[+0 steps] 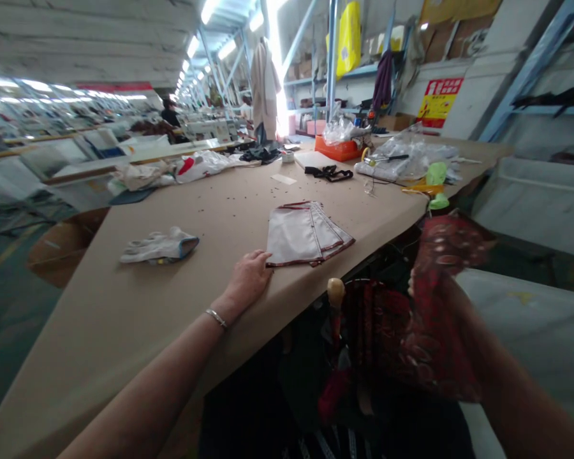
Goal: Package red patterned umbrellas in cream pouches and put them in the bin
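My left hand (247, 278) rests on the brown table (124, 306), fingers together and flat, touching the near corner of a small stack of pale fabric pieces with red edging (306, 234). My right hand (423, 287) is off the table's edge and mostly hidden behind a dark red patterned fabric (440, 306), which it grips and holds up; the fabric is blurred. A wooden knob (335, 292) stands between my hands, below the table edge.
A white work glove (159, 247) lies left of the stack. Farther back lie a black strap (329, 172), an orange tray (337, 150), clear plastic bags (402, 156) and green items (437, 185). Shelving stands behind, and a white bin (530, 204) sits at right.
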A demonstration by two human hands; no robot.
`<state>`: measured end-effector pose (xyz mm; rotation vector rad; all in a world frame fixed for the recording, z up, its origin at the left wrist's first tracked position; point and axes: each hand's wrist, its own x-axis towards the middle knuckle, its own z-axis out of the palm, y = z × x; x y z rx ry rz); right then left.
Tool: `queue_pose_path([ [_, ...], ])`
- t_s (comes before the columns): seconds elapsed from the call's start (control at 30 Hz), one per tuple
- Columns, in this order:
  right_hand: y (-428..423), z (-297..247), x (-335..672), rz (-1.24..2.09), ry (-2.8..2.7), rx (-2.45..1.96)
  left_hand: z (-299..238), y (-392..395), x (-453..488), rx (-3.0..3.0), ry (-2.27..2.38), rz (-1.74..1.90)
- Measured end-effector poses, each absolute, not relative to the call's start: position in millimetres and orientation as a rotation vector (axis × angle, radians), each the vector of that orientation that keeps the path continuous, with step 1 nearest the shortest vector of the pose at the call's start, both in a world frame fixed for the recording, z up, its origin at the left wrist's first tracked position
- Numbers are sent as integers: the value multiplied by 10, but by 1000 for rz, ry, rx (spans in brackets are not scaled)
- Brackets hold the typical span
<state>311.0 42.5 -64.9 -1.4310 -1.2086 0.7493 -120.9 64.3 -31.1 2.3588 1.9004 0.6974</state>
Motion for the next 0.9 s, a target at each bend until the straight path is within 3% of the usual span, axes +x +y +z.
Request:
queue_pose_path([
  [0.1,336,-1258,3065,869,-1094,-1663,-283,652,-1154,2468,1886,554],
  [0.23,214,-1869,3073,776,-977,-1899,-255,675,-1131,2531,1900,471],
  [0.47,128,-2092,3095,600,-1082,-1919,-317,798,-1192,2469,1944,543],
  [0.63,-106,-1680,2607,706,-1239,-1647,-280,779,-1102,2250,1871,1134],
  [0.77,-220,-782,2066,585,-1544,-1288,-47,601,-876,2138,1742,1507],
  [0.9,-164,68,1446,332,-1960,-945,180,248,-730,2181,1697,1594],
])
